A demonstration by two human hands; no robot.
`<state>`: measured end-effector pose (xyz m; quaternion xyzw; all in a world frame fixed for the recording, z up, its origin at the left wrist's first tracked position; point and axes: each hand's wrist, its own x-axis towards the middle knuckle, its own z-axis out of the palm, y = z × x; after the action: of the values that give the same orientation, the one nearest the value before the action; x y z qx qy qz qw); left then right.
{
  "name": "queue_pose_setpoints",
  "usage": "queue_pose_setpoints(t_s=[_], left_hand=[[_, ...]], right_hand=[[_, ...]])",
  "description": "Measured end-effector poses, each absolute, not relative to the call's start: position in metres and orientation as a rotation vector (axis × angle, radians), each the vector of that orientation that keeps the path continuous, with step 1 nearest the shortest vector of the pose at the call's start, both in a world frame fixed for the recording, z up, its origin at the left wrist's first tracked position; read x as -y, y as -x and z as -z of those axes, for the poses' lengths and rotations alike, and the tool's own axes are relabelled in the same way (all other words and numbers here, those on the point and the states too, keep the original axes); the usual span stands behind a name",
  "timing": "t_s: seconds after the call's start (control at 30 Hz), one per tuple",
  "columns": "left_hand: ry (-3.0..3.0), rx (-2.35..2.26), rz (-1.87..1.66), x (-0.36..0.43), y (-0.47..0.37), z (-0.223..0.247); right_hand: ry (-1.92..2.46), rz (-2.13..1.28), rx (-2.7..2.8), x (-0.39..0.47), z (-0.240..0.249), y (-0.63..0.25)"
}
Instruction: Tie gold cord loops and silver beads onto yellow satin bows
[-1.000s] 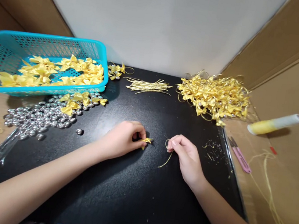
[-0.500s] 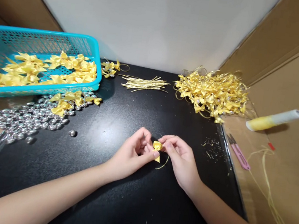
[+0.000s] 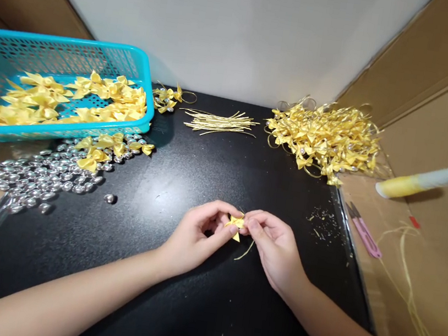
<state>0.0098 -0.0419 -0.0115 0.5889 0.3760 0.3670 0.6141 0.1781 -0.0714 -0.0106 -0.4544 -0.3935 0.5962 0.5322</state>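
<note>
A small yellow ribbon bow (image 3: 237,223) is pinched between the thumb and fingers of my left hand (image 3: 206,232), over the middle of the black tabletop (image 3: 171,305). My right hand (image 3: 273,247) is closed at the bow's right side, its thumb and forefinger pressed together on a thin gold cord (image 3: 244,251). The cord's loose end curves down below the fingertips. Both hands' fingertips nearly meet around the bow, and part of it is hidden by my left thumb and fingers.
Left: a turquoise basket (image 3: 147,118) of yellow bows beside silver beads (image 3: 39,181). Back: cut gold cords (image 3: 220,122) and a few finished bows (image 3: 167,99). Right: a heap of corded bows (image 3: 328,141), pink snips (image 3: 367,235), a tube (image 3: 422,182) and long cord (image 3: 408,294).
My left forefinger has come over the top of the bow, which now looks more tilted and covered. Both hands remain close together, and the view has shifted slightly.
</note>
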Motion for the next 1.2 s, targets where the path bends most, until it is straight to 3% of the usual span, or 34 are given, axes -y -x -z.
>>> queue_pose_setpoints(t_s=[0.27,0.4,0.57,0.7,1.0,1.2], left_hand=[[-1.226,-0.937,-0.858,0.043,-0.01,0.007],[-1.047,-0.948,-0.885,0.041,-0.006,0.001],[-0.854,-0.839,-0.591,0.034,0.0,-0.006],[-0.879,-0.795,-0.548,0.032,-0.001,-0.005],[-0.858,-0.77,-0.816,0.033,-0.005,0.002],[-0.853,-0.857,-0.81,0.033,-0.004,0.006]], right_hand=[[1.106,-1.324,0.969,0.07,0.008,-0.18],[1.086,-0.966,1.404,0.068,-0.005,-0.188],[0.841,-0.441,2.071,0.068,-0.011,-0.199],[0.783,-0.259,2.307,0.07,-0.004,-0.202],[0.821,-0.307,2.367,0.07,-0.009,-0.202],[1.049,-0.556,1.883,0.069,-0.013,-0.199]])
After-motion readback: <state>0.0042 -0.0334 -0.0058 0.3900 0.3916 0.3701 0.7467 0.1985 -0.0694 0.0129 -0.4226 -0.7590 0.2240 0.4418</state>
